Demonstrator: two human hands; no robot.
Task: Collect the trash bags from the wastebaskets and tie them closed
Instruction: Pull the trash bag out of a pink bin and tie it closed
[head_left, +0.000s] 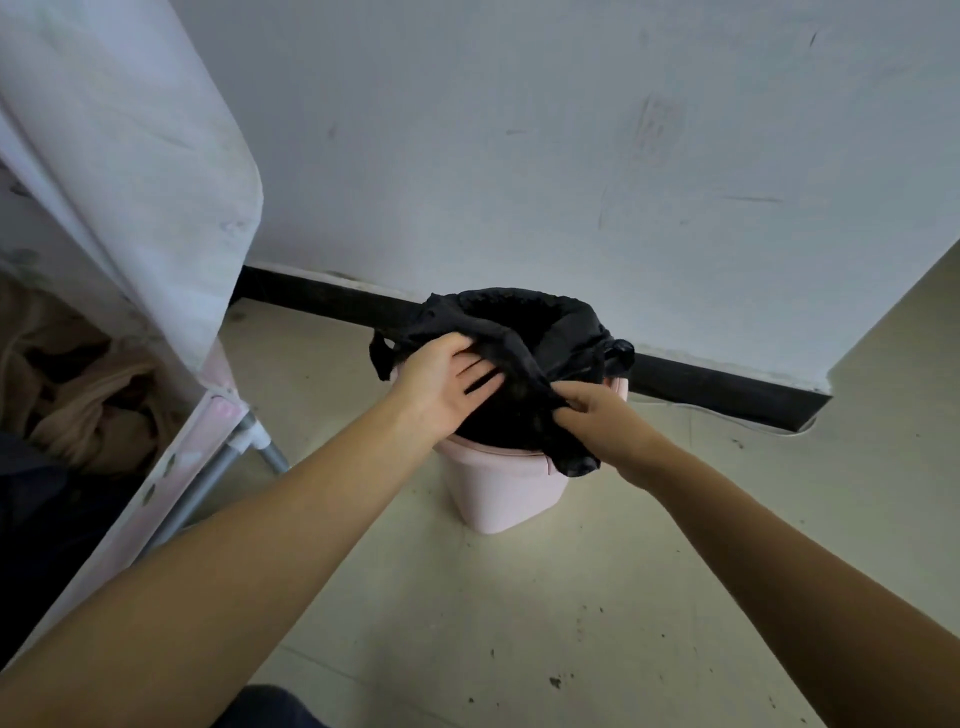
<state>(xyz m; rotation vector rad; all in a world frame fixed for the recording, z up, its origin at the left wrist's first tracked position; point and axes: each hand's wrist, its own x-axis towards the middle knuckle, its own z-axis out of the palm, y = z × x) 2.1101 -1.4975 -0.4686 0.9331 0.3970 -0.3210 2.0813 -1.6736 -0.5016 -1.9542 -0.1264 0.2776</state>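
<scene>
Crouched view over a pink bin (501, 486) on a pale tiled floor (597, 597), close to a scuffed white wall (571, 156) with a black skirting (727, 387). Black bag (519, 353) still seated in the bin, its rim lifted off the near and left edges and bunched up above the opening, the far side still draped over the back of the bin. Left hand (441, 384) laid on the gathered plastic at the bin's left side, fingers (480, 376) spread and mostly straight, thumb tucked under a fold at the top; pressed flat rather than clenched. Right hand (597, 415) at the near right edge, fingers curled and pinched around a twisted strip of the bag, a loose tail of plastic hanging down over the bin's front wall. Both bare forearms stretched in from below. Off to the left, a pale fabric cover (130, 171) over a metal-framed rack (234, 457), with tan cloth (78, 400) heaped inside. Dark specks scattered on the floor near the bottom right.
</scene>
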